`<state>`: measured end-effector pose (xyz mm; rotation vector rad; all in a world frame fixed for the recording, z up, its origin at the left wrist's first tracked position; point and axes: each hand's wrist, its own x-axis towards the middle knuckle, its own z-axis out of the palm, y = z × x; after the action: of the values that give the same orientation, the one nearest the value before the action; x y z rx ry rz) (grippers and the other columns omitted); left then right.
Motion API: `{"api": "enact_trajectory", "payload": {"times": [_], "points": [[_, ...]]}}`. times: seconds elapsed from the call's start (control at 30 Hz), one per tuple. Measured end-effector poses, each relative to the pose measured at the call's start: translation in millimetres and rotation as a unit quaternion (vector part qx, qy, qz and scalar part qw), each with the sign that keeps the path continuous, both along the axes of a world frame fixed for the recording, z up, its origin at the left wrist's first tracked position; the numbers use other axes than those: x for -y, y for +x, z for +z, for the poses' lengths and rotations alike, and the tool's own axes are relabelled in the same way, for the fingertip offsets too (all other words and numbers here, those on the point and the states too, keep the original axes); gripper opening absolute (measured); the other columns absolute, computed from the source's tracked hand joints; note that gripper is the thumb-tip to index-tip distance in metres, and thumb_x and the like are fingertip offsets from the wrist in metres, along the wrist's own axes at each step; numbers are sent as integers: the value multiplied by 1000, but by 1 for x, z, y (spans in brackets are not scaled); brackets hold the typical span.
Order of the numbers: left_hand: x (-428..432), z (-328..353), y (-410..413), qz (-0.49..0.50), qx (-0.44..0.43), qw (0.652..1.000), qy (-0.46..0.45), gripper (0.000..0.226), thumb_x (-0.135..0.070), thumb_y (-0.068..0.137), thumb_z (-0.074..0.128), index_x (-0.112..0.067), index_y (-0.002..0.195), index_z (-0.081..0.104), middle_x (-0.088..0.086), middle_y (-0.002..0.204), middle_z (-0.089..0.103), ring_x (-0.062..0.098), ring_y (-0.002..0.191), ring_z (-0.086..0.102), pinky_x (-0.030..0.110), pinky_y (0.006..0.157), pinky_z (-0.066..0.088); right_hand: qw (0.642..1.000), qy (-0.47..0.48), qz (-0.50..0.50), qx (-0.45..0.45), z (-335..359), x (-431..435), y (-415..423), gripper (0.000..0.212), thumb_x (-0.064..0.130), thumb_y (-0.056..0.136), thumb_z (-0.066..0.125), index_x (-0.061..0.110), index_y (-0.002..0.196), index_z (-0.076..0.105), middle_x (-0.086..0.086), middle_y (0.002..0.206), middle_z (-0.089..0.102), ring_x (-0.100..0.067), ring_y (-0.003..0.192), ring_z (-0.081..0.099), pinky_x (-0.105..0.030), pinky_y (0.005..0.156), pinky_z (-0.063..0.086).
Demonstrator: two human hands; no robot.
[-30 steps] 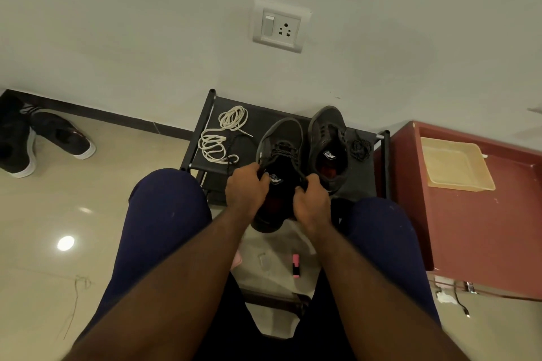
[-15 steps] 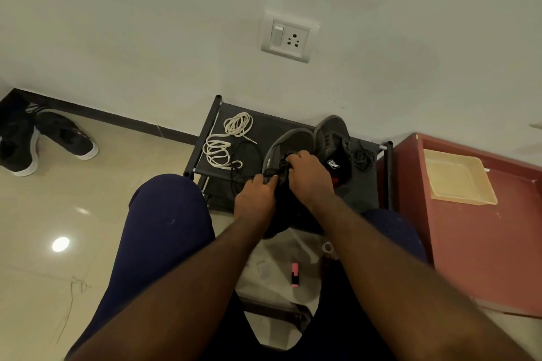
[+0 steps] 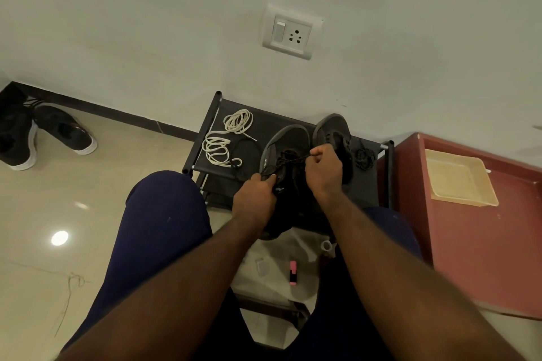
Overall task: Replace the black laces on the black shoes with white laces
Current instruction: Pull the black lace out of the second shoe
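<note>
Your left hand [image 3: 255, 196] grips the near black shoe [image 3: 286, 143] at its left edge by the collar, fingers curled over the rim. Your right hand [image 3: 324, 168] pinches a strand of the black lace [image 3: 289, 163], drawn taut up and to the right from the eyelets. The shoe lies on the front of the black rack [image 3: 264, 121], heel toward you, just beside the second shoe [image 3: 333, 129].

Pull along the line of the eyelet, not across it, so the lace slides rather than binds. Brace the shoe firmly with your left hand so it does not lift with the pull. Free one crossing at a time (a tug on the whole length will likely snag).

The white laces [image 3: 218, 146] lie coiled at the rack's left end, within reach. A loose black tangle [image 3: 364, 157] lies to the right of the second shoe.
</note>
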<state>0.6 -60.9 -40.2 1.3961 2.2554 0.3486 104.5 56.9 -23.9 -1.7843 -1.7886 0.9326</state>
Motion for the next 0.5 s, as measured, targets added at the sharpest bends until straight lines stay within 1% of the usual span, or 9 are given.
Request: {"api": "enact_trajectory", "payload": {"times": [0.07,0.13,0.2,0.23,0.3,0.37,0.43,0.47,0.5], "points": [[0,0,-1,2,-2,1000,-3,47,-28,97,46,-30,145,42,10,119,50,29,107,55,40,84,49,996,27,69,49,5,3,2,28,6,89,50,18,114,58,-7,108,68,-27,102,63,-46,91,52],[-1,0,-2,3,-8,1000,-4,49,-28,97,46,-30,146,41,10,119,50,29,107,55,40,83,49,979,69,160,101,10,4,3,45,3,86,50,16,129,55,-8,124,62,-26,117,55,-45,98,48],[-1,-1,-1,0,-10,1000,-6,49,-27,98,45,-30,147,39,10,120,50,28,107,54,39,83,49,943,113,274,154,12,2,2,52,8,86,52,15,137,52,-8,134,55,-27,126,46,-45,104,43],[-1,-1,0,-2,-9,1000,-7,50,-26,98,44,-29,147,38,10,121,50,28,107,54,39,83,49,920,123,324,186,11,1,2,50,13,89,52,16,139,52,-7,135,54,-27,126,45,-45,104,42],[-1,-1,0,-11,-9,1000,-12,52,-24,98,44,-28,149,35,10,123,49,28,108,54,40,85,49,874,142,390,254,9,-3,0,39,22,96,51,19,135,57,-6,131,54,-27,121,48,-44,98,42],[-1,0,0,-18,-11,1000,-16,54,-22,98,44,-28,150,33,11,123,48,29,108,54,40,85,49,843,166,413,302,8,-7,-1,28,26,101,47,17,122,64,-8,119,57,-28,111,52,-42,89,42],[-1,1,0,-23,-14,999,-19,55,-21,97,44,-28,151,32,11,124,48,29,109,54,40,86,49,837,181,413,310,9,-9,-3,23,26,102,46,14,110,64,-8,110,58,-28,104,54,-40,84,39],[-1,2,0,-25,-14,999,-21,56,-21,97,45,-28,151,32,11,124,48,29,109,54,39,86,48,844,187,405,299,11,-9,-3,21,24,102,46,14,105,63,-7,106,59,-28,101,55,-41,83,38],[-1,2,1,-27,-14,999,-21,56,-21,97,45,-28,151,31,11,124,48,29,109,54,39,86,48,860,186,385,280,11,-11,-3,18,21,101,46,14,100,63,-7,103,59,-28,97,56,-41,82,39]]}}
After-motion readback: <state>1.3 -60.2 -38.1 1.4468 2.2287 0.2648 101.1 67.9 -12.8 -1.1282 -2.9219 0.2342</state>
